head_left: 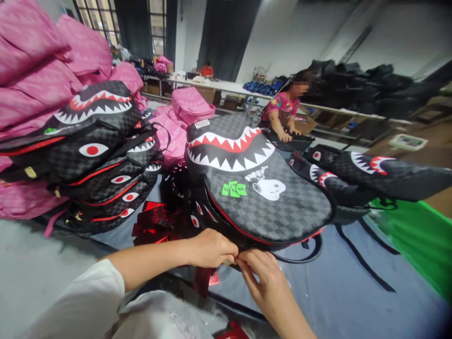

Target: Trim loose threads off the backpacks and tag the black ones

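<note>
A black and grey checkered backpack [293, 207] with a printed shark mouth, green patches and a white cartoon print lies in front of me, on top of other bags. At its near edge, below the red-trimmed zipper, my left hand [212, 248] is closed in a pinch. My right hand [263, 273] meets it there, its fingertips pressed together against the bag's edge. What sits between the fingers is hidden. A shiny red tag [202, 281] hangs below my left hand. Beside the bag is a heap of shiny red tags [151, 226].
Shark-print backpacks [102, 174] are stacked at left before a tall pile of pink bags [31, 70]. More shark bags [377, 172] lie at right, with loose straps [367, 259] on the grey-blue table [328, 301]. Across from me, a co-worker [282, 110] handles a dark bag.
</note>
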Demonstrator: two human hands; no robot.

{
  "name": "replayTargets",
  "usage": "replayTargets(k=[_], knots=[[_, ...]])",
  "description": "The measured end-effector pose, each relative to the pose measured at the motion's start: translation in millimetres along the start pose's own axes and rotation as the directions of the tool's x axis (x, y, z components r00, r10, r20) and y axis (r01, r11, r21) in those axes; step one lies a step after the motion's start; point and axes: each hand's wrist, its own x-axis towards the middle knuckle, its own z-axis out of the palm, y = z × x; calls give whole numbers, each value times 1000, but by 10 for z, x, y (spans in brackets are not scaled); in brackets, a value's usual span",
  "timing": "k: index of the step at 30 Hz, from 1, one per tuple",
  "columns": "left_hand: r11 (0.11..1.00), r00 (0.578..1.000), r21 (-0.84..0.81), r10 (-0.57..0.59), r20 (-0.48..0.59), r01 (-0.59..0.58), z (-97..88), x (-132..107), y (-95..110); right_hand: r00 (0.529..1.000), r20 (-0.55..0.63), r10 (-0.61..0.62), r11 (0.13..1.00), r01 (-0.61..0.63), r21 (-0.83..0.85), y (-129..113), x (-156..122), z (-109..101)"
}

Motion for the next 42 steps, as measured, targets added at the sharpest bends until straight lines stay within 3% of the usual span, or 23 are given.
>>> replayTargets(k=[5, 9, 12, 16, 20, 25, 32, 37, 42], knots=[[985, 991, 117, -118, -59, 124, 120, -5, 48, 999, 7, -38, 997, 39, -61, 82, -35, 72], [979, 988, 182, -70, -137, 94, 254, 4, -12, 999, -37, -33, 997, 30, -64, 110, -46, 115], [975, 991, 218, -17, -131, 46, 306, 15, -40, 999, -53, -4, 998, 1, -56, 108, -51, 131], [967, 987, 232, -71, -143, 103, 330, 49, -19, 997, -56, -56, 996, 52, -77, 161, -45, 136], [979, 983, 151, -113, -147, 135, 330, 42, -21, 994, -52, -93, 990, 86, -114, 207, -31, 129], [996, 985, -60, -68, -160, 59, 309, -61, -70, 996, -63, -65, 989, 56, -134, 129, -25, 152], [982, 953, 43, -167, -253, 183, 338, -76, -9, 999, -43, 23, 997, -27, -77, 2, 25, 109], [993, 970, -98, -93, -224, 73, 335, -117, -29, 990, -96, 102, 992, -108, -62, -107, 67, 113], [967, 904, -109, -254, -346, 230, 337, -113, -26, 976, -99, 192, 980, -197, -43, -162, 65, 131]])
